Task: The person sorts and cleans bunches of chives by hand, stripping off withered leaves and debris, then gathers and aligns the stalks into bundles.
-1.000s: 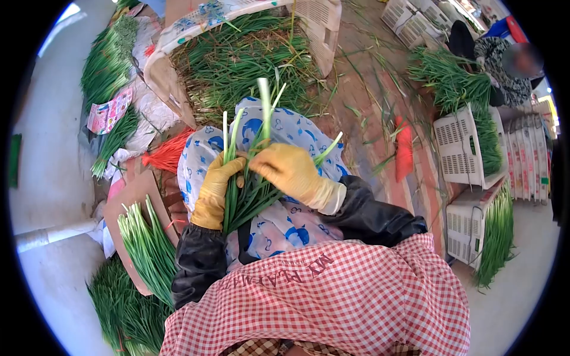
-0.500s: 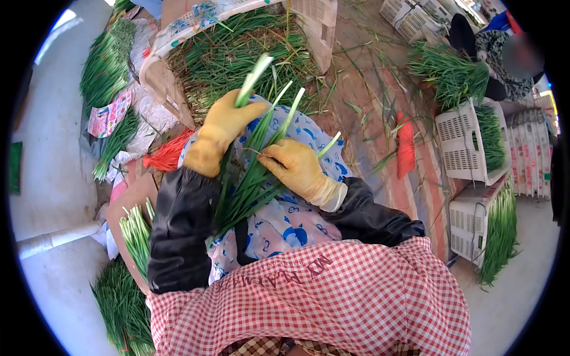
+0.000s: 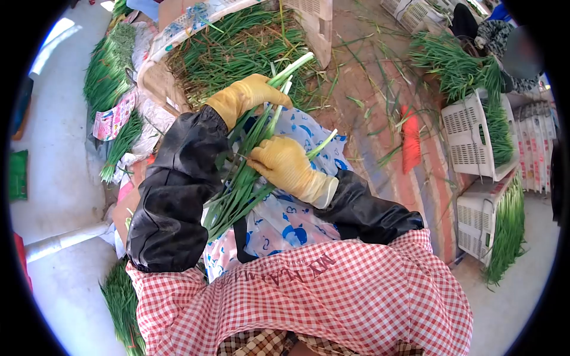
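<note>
Across my lap, on a blue-patterned plastic apron [image 3: 295, 216], lie green chives [image 3: 240, 193] with their pale stem ends pointing up and right. My left hand [image 3: 246, 98], in a yellow rubber glove, is closed around the upper part of a bunch, and white stems stick out past its fingers. Lower down, my right hand [image 3: 291, 169], also gloved, is closed with its fingertips pinching the chives. One pale stem [image 3: 322, 145] shows beyond the right hand's knuckles.
A pale plastic crate [image 3: 160, 77] ahead holds loose chives. An orange-red bundle [image 3: 410, 139] lies on the striped floor covering. White crates [image 3: 475, 139] with chives stand at the right, near another person's patterned sleeve [image 3: 494, 38]. More chive bunches [image 3: 107, 71] lie at the left.
My left hand has moved right and its wrist has turned, so the stems in it now tilt rightward. My right hand has shifted slightly left and down, still closed on the chives.
</note>
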{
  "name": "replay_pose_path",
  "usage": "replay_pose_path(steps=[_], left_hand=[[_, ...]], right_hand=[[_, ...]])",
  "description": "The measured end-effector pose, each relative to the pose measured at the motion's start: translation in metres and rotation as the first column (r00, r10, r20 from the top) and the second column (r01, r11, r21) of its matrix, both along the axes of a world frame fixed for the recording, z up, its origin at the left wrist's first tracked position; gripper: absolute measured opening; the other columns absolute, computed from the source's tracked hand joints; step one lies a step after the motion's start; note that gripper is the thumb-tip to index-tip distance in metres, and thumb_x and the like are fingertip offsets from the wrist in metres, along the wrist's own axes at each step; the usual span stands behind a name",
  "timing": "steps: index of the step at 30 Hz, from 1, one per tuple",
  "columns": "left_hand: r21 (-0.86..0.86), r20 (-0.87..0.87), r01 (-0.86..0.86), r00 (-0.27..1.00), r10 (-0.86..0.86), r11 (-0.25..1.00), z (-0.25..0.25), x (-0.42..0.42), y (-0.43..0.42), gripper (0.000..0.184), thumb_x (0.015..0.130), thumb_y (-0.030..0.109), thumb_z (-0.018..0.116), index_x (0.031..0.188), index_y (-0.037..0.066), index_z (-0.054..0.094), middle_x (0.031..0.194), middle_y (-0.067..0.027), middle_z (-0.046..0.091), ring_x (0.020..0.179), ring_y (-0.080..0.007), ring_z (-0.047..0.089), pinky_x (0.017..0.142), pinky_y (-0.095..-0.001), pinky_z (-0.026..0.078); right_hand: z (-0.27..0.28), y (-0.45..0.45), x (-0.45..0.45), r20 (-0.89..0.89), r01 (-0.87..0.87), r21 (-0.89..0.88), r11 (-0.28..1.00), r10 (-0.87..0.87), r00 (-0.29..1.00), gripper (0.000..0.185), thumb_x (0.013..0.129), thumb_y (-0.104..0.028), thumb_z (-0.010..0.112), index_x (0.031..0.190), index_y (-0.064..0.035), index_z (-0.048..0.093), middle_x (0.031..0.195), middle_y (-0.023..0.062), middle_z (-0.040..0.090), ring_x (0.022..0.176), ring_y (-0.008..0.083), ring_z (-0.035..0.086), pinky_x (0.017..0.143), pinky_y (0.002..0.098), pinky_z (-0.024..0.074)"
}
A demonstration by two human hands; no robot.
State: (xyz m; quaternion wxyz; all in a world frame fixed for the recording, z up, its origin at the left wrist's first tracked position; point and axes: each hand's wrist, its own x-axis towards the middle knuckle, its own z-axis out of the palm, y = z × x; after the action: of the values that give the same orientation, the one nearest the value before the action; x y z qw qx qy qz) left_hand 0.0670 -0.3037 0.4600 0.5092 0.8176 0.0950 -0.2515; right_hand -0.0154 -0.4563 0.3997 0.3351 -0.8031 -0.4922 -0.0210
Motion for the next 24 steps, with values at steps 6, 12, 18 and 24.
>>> replay_pose_path(steps=[6,12,18,24], left_hand=[[-0.239,-0.056,-0.096,0.995,0.085,0.966,0.015,0.003,0.027,0.022,0.085,0.017,0.071,0.100,0.001,0.066,0.074,-0.0034,0.062,0.061,-0.0146,0.062,0.062,-0.0350,0.059],[-0.347,-0.086,-0.197,0.980,0.178,0.917,0.043,-0.006,0.048,0.026,0.087,0.018,0.069,0.106,0.001,0.065,0.080,-0.0032,0.063,0.060,-0.0115,0.061,0.059,-0.0312,0.058],[-0.453,-0.064,-0.167,0.986,0.155,0.876,0.047,-0.014,0.062,0.029,0.086,0.022,0.070,0.106,0.002,0.065,0.081,-0.0033,0.065,0.061,-0.0082,0.060,0.054,-0.0250,0.053],[-0.372,-0.005,-0.120,0.992,0.127,0.920,0.074,-0.024,0.050,0.028,0.087,0.022,0.069,0.106,0.002,0.066,0.079,-0.0029,0.066,0.060,-0.0059,0.058,0.052,-0.0196,0.048]], right_hand=[[0.013,0.018,-0.032,0.096,-0.207,-0.082,0.975,0.214,0.972,0.014,0.081,-0.029,0.061,0.078,-0.0157,0.063,0.073,0.0026,0.058,0.075,0.0246,0.059,0.066,0.0385,0.0436],[0.064,-0.005,-0.029,0.075,-0.336,0.175,0.926,0.328,0.942,0.012,0.078,-0.024,0.061,0.080,-0.0146,0.068,0.083,0.0034,0.065,0.076,0.0232,0.063,0.067,0.0370,0.0485],[0.075,-0.069,0.068,-0.138,0.550,0.054,0.834,-0.539,0.831,0.040,0.085,-0.022,0.060,0.123,-0.0118,0.055,0.087,0.0105,0.068,0.081,0.0302,0.065,0.071,0.0403,0.0518],[0.081,0.004,0.041,-0.251,0.253,-0.202,0.946,-0.300,0.920,0.040,0.084,-0.027,0.063,0.121,-0.0144,0.057,0.074,0.0127,0.064,0.068,0.0309,0.064,0.066,0.0396,0.0514]])
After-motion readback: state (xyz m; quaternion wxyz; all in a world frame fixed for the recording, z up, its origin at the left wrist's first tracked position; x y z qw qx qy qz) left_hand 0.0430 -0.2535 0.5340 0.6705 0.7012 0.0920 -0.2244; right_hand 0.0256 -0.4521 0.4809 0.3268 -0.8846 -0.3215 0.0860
